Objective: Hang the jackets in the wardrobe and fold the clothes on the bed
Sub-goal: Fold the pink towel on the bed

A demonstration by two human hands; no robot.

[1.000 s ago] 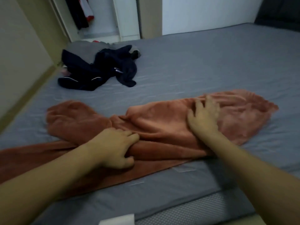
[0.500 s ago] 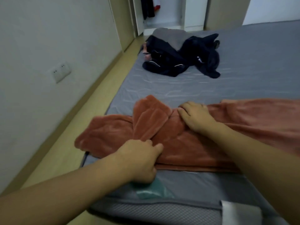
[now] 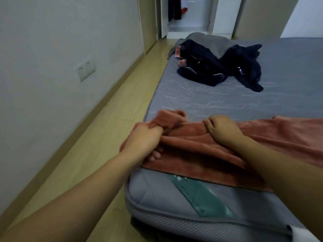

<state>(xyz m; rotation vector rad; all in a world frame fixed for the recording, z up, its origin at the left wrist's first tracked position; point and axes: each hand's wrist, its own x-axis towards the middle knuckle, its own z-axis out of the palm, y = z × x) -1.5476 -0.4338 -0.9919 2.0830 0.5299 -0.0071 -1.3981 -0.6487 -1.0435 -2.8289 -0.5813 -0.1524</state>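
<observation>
Item: orange fleece garment (image 3: 209, 151), lying lengthwise across the near end of the bed (image 3: 209, 102), its left end at the mattress edge. Status: folding in hand, judged early; cloth is doubled along its length but bunched and uneven at the left end, no finished fold showing

Left hand (image 3: 145, 138): fingers curled tight round the bunched left end of the garment, gripping it just at the bed's edge

Right hand (image 3: 222, 130): knuckles up, fingers curled into the upper edge of the garment near its middle, pinching a ridge of cloth

Item: pile of dark clothes (image 3: 218, 67), navy with pale piping and a pink patch, heaped at the far left of the bed, well apart from the orange garment. Status: unfolded, untouched. A grey garment (image 3: 209, 41) lies under and behind the pile; whether folded cannot be told

Container: wardrobe (image 3: 185, 14), beyond the foot of the bed, door open. Contents: dark clothing hanging at the left, a scrap of red beside it; remainder too small to tell. Whether all jackets are hung cannot be judged

Remaining, by judgement: finish orange garment; fold the dark pile

Also present: wall socket plate (image 3: 84, 69); teal label (image 3: 204, 198) on mattress corner
</observation>
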